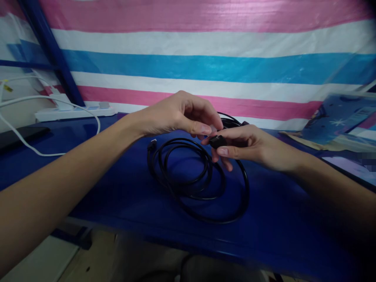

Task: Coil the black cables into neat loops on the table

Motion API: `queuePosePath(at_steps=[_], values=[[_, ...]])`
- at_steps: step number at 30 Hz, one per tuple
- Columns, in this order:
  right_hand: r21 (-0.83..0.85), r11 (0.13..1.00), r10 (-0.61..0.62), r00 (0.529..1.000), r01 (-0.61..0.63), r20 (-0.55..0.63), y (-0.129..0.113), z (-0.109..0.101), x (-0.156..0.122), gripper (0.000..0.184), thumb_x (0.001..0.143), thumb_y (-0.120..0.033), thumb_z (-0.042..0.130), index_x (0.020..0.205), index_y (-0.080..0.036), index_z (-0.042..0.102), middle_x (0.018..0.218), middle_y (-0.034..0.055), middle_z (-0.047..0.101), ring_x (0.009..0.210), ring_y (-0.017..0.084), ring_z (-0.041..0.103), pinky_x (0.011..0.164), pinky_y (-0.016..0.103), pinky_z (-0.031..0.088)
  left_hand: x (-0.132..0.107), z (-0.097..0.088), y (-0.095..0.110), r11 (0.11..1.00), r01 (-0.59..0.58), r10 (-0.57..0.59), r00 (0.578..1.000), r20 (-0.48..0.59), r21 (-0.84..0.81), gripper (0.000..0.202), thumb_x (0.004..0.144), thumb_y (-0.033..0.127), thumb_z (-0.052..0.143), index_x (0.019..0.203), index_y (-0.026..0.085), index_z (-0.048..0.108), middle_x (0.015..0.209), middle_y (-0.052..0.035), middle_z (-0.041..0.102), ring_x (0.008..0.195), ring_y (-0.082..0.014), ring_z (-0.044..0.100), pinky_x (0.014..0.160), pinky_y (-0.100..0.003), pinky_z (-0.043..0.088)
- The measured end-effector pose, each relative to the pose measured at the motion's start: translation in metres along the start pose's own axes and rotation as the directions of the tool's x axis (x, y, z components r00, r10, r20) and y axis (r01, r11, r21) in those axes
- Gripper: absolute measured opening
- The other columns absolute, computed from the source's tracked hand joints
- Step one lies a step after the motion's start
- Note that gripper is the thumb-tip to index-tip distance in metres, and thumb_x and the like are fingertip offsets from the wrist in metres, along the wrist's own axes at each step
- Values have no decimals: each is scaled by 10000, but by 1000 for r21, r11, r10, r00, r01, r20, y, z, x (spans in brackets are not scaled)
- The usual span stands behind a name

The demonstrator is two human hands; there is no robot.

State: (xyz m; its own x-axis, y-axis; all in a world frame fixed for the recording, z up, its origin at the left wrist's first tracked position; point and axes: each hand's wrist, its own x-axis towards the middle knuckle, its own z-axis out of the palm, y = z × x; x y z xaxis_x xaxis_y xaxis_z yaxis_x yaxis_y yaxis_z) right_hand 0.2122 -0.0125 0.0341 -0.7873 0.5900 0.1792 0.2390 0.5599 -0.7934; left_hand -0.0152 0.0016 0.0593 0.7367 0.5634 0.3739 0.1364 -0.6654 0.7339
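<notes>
A black cable lies in loose coils on the blue table, one small plug end resting at the coil's left. My right hand is closed round the cable's other black plug, held just above the coils. My left hand reaches in from the left, thumb and fingers pinched together right at that plug, touching my right fingertips. What the left fingers grip is too small to make out.
A white power strip with white cords sits at the back left. A dark flat object lies at the left edge. Printed papers or packaging lie at the right. A striped pink, white and blue sheet hangs behind.
</notes>
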Motion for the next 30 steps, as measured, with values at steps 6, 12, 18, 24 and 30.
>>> queuePosePath(at_steps=[6, 12, 18, 24, 30], values=[[-7, 1000, -10, 1000, 10, 13, -1, 0, -1, 246, 894, -362, 637, 882, -117, 662, 783, 25, 661, 571, 80, 600, 561, 218, 478, 0, -2, -2, 1000, -11, 11, 999, 31, -4, 152, 758, 236, 740, 905, 199, 748, 780, 26, 746, 728, -124, 715, 683, -194, 577], [-10, 1000, -21, 1000, 21, 15, 1, 1, 1, 256, 907, -378, 617, 875, -124, 637, 801, 31, 652, 574, 86, 608, 572, 231, 488, 0, -2, -2, 999, 28, -29, 999, -45, -24, 163, 731, 223, 761, 884, 176, 728, 759, 17, 739, 711, -143, 722, 676, -225, 586], [-26, 1000, -10, 999, 9, -51, 2, 3, 3, 267, 932, -391, 573, 849, -137, 578, 722, 5, 598, 551, 85, 581, 541, 226, 475, 2, -2, -5, 999, 44, -45, 993, -109, -10, 111, 769, 161, 723, 875, 132, 713, 749, -29, 728, 753, -165, 723, 741, -284, 594], [-68, 998, 7, 996, -13, -94, 2, 4, 3, 267, 943, -393, 553, 844, -145, 559, 619, -25, 537, 512, 79, 515, 487, 208, 424, 4, 1, -7, 998, 57, -56, 988, -144, -2, 104, 768, 138, 720, 870, 123, 706, 691, -18, 707, 720, -159, 718, 718, -287, 596], [-115, 992, 33, 994, -44, -102, 1, 3, 2, 309, 942, -424, 540, 789, -156, 536, 610, -19, 526, 520, 86, 507, 482, 216, 394, 4, 3, -7, 999, 47, -45, 984, -171, 12, 94, 741, 154, 729, 824, 153, 684, 696, 19, 715, 672, -126, 709, 658, -230, 581]])
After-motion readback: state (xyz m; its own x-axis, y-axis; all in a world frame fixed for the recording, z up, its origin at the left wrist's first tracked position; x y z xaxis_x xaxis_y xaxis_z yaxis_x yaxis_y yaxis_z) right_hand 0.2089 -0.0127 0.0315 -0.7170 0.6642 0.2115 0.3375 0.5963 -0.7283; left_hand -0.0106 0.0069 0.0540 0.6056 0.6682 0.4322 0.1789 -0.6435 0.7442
